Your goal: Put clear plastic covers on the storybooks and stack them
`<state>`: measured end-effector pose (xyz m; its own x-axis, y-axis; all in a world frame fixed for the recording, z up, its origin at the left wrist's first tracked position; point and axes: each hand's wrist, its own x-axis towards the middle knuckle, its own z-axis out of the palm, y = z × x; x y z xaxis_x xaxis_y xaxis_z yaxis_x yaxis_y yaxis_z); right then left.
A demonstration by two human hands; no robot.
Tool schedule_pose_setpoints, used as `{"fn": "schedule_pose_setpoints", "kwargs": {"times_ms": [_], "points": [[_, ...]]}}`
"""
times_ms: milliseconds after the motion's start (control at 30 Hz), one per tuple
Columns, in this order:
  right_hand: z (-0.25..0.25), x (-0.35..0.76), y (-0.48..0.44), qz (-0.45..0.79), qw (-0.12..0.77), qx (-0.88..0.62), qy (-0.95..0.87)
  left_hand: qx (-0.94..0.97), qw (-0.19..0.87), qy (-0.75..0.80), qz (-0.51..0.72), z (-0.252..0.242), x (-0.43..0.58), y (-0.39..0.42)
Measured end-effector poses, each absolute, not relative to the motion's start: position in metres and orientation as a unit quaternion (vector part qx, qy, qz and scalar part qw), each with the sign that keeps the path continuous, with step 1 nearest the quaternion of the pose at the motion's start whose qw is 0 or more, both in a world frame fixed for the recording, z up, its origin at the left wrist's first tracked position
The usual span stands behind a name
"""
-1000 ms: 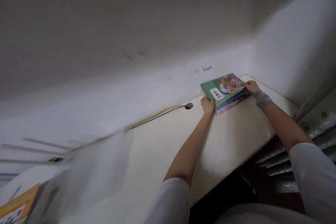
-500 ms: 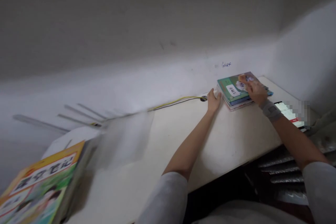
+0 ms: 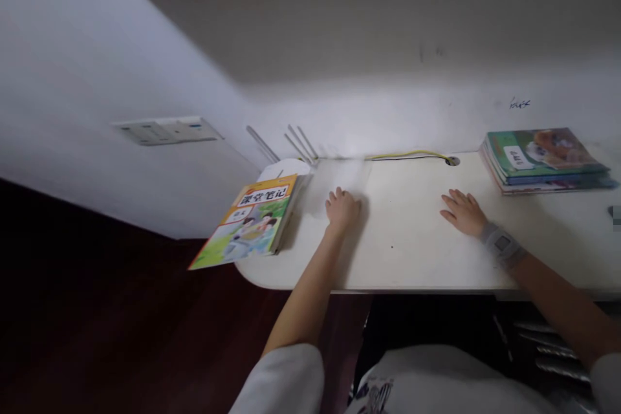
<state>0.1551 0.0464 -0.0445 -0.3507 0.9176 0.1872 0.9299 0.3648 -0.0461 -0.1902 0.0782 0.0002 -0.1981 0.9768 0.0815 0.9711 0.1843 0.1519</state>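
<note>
Main risk: the yellow-and-green notebook sits at the rounded left end of the worktop w/ its lower corner out past the rim, over the dark floor, so a nudge from the L hand or forearm could tip it off. The stack of picture-cover books looks less exposed, but a bottom book pokes out on the right side, so a careless sideways sweep could slide the pile out of line. A yellow-and-black cable runs along the wall to a grommet hole, and could snag a book dragged along the back. The L hand lies flat, palm down, fingers loosely spread, pinching nothing, just beside the notebook, w/ a blurred pale sheet at its fingertips; whether they touch it, can't tell. The R hand, wearing a grey wrist band, is also flat and spread, empty, near the book stack but not touching. Notebook is left of L hand, stack right of R hand, both hands between them.
</note>
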Motion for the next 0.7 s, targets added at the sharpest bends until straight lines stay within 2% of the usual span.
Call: {"fn": "schedule_pose_setpoints", "kwargs": {"times_ms": [267,500,700], "points": [[-0.049,0.159,0.046,-0.066,0.104,-0.562,-0.818,0.612,0.065,0.784,0.080,0.007,-0.220,0.060],[-0.052,0.164,0.049,-0.073,0.102,-0.557,-0.821,0.585,0.034,0.806,0.086,0.022,-0.218,0.061],[-0.037,0.142,0.030,-0.062,0.130,-0.568,-0.810,0.584,-0.012,0.800,0.139,0.060,-0.173,0.043]]}}
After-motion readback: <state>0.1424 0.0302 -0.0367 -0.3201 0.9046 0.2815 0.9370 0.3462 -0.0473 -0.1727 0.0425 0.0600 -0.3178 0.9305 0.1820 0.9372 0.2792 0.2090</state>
